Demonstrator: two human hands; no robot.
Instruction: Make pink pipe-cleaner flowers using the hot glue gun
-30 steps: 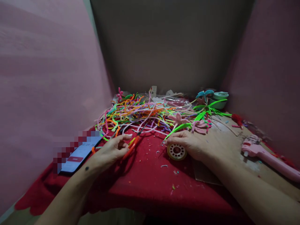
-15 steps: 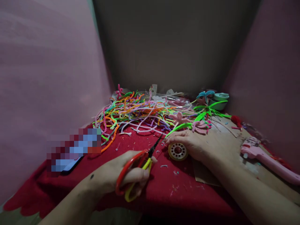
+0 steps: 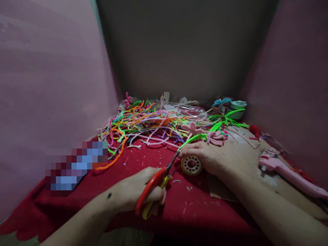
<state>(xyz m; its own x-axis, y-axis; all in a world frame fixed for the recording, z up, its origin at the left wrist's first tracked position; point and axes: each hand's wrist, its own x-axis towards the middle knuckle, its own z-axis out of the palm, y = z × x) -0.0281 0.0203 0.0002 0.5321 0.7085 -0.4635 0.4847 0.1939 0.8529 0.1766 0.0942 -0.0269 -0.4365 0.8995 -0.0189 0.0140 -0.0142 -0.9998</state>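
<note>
Red and yellow-handled scissors (image 3: 151,191) are in my left hand (image 3: 143,188), fingers through the handles. Their dark blades reach up and right to the fingertips of my right hand (image 3: 200,153). My right hand pinches the lower end of a bright green pipe cleaner (image 3: 192,140); its leaf-like strip runs up toward a pink pipe-cleaner flower (image 3: 193,128). A round spool with a holed white face (image 3: 191,165) sits right below my right hand. Whether the blades touch the green end is too small to tell.
A tangled heap of colourful pipe cleaners (image 3: 143,123) lies at the back. A partly blurred phone (image 3: 77,171) lies left. On the right are a pink glue gun (image 3: 287,167), a board (image 3: 238,147) and a mint-green container (image 3: 237,108). Small clippings dot the red cloth (image 3: 184,218).
My left hand has turned the scissors over into a cutting grip and brought their blades rightward to my right hand's fingertips. My right hand stays nearly still, holding the green pipe cleaner.
</note>
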